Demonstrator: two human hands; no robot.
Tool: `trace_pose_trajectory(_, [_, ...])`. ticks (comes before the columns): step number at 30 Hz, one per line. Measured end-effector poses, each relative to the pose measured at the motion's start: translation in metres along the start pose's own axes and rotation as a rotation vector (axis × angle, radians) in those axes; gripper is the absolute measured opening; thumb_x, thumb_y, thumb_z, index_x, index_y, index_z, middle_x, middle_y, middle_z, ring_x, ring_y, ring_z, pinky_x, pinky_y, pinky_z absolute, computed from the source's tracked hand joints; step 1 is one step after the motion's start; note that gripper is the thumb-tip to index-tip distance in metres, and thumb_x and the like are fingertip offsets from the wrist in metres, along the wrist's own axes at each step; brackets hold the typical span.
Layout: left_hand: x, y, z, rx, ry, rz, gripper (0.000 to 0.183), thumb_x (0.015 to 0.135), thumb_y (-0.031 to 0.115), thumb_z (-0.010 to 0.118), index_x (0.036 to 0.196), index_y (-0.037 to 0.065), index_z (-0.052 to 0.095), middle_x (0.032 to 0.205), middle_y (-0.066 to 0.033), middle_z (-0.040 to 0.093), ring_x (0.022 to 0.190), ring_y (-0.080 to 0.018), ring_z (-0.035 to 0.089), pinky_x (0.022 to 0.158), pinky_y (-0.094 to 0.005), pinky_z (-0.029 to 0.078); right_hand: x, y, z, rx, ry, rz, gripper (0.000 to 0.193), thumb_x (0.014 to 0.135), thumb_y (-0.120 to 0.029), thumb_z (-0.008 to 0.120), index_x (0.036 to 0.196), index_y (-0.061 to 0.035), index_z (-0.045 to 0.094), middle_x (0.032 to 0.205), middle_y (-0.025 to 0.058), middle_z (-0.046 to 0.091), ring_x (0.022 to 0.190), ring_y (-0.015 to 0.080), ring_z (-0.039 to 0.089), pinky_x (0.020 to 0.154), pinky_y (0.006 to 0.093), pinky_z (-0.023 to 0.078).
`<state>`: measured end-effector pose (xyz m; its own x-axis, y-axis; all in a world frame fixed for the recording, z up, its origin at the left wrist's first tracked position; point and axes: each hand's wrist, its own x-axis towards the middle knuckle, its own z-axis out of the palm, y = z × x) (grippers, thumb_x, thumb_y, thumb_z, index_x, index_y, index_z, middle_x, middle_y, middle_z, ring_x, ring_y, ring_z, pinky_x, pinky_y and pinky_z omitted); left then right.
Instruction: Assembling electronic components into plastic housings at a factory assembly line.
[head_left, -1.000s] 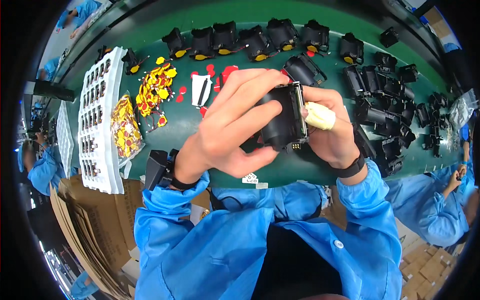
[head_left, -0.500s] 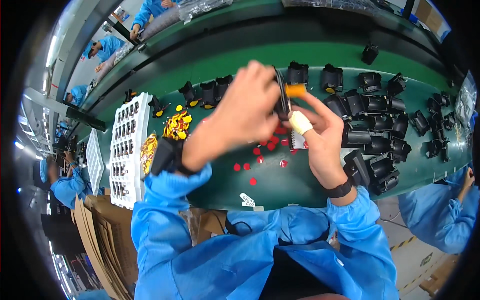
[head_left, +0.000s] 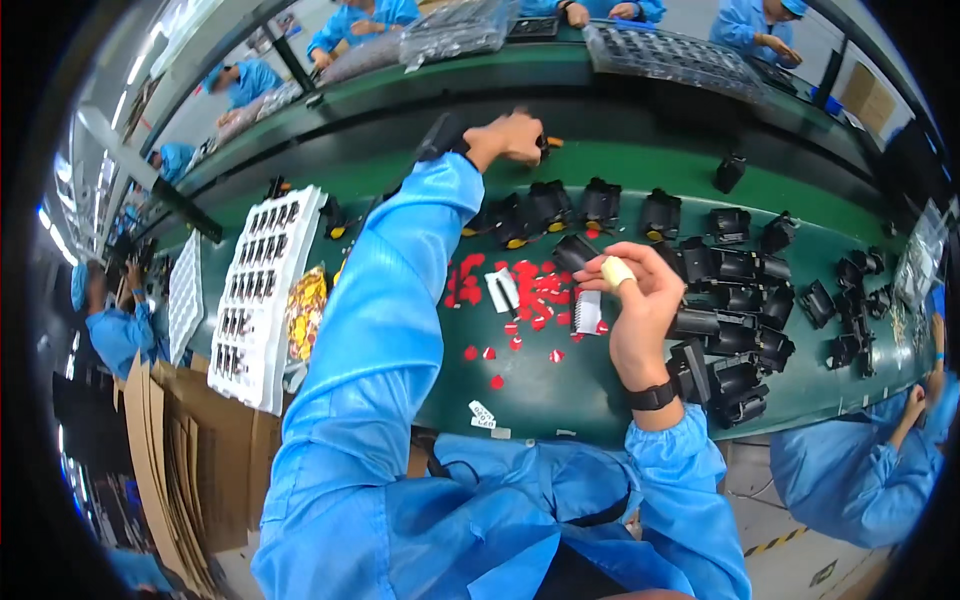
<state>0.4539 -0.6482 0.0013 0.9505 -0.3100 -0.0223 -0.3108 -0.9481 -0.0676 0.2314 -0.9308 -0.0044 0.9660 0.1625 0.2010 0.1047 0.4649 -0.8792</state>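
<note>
My left hand (head_left: 512,137) is stretched far out to the back of the bench, its fingers closed on a small black part with an orange end (head_left: 549,144). What kind of part it is stays mostly hidden by the fingers. Closer in, my right hand (head_left: 645,305), with a pale cover on one finger, pinches a black plastic housing (head_left: 573,253) over the green table (head_left: 560,385). Beneath it lie scattered red discs (head_left: 540,290), a white card with a black stick (head_left: 503,290) and a small notepad (head_left: 588,311).
Black housings (head_left: 735,262) crowd the right side, and more of them (head_left: 550,205) stand in a row at the back. On the left are a white tray (head_left: 222,375) of small parts and a bag of yellow pieces (head_left: 306,318). A co-worker's blue sleeve (head_left: 850,470) is at the right.
My left hand has moved away from my right hand, forward to the back of the bench, with the orange-ended part. The right hand keeps the black housing. The view has shifted.
</note>
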Motion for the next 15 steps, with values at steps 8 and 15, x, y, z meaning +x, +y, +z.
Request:
trace_pose_trajectory(8, [-0.197,-0.012,-0.079,0.267,0.49,0.0,0.022,0.076,0.017,0.061,0.091,0.001,0.066,0.087,-0.0157,0.066,0.092,-0.0355,0.064,0.083,-0.0477,0.051,-0.015,-0.019,-0.002,-0.179,0.018,-0.129,0.02,0.09,0.002,0.052,0.106,0.0088,0.062,0.088,0.0179,0.069,0.077,0.0279,0.072,0.072,0.0338,0.059])
trace_pose_trajectory(15, [-0.478,-0.153,-0.061,-0.085,0.071,-0.861,0.029,0.08,0.027,0.068,0.081,-0.001,0.073,0.076,-0.0208,0.07,0.074,-0.0353,0.07,0.071,-0.044,0.055,-0.023,-0.016,0.012,-0.325,-0.147,-0.165,0.021,0.09,0.005,0.048,0.106,0.0088,0.061,0.089,0.0174,0.069,0.08,0.0245,0.07,0.077,0.0334,0.057])
